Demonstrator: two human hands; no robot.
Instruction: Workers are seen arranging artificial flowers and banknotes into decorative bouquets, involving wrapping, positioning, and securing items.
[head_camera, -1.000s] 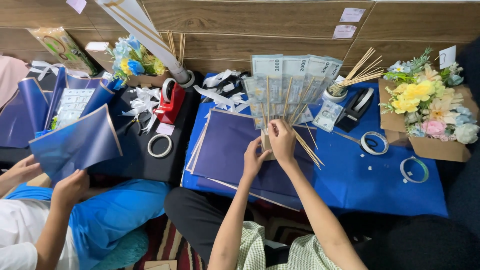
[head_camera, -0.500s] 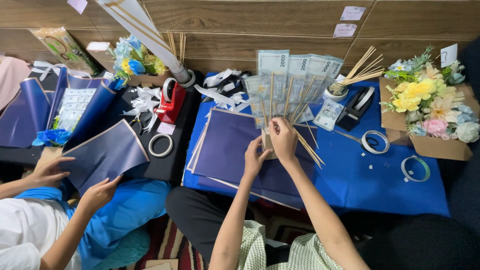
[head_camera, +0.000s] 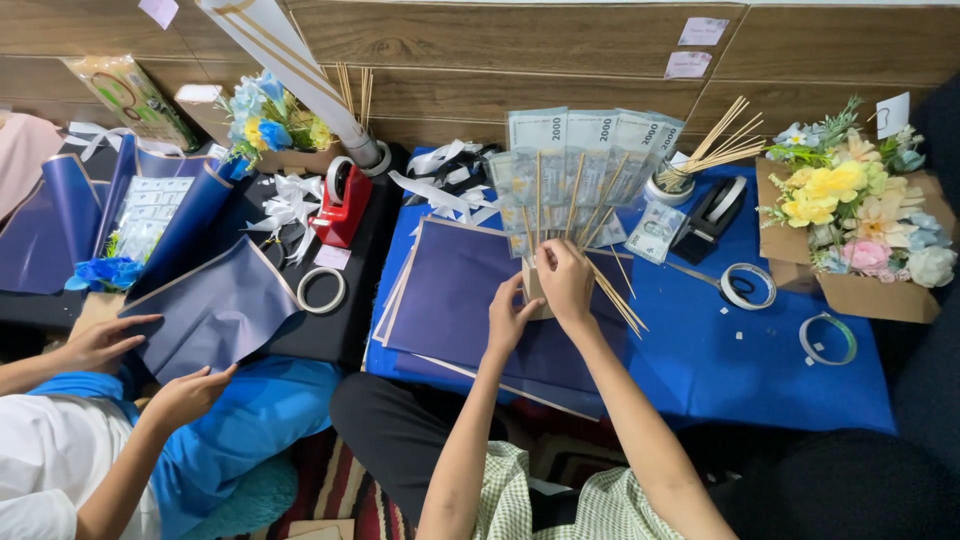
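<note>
The co-worker's navy sheet (head_camera: 215, 315) has dropped flatter, while my left hand (head_camera: 510, 318) and right hand (head_camera: 565, 283) stay clamped round the banknote sticks (head_camera: 580, 165).

- Bright, even overhead light; colours vivid, shadows soft and short.
- Sharp focus centrally.
- Wide-angle lens bends the wooden wall panels (head_camera: 560, 60) near the edges.
- Right edge dark.

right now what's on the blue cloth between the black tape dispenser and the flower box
In the head view, a tape roll lies on the blue cloth between the black tape dispenser and the flower box.
</note>
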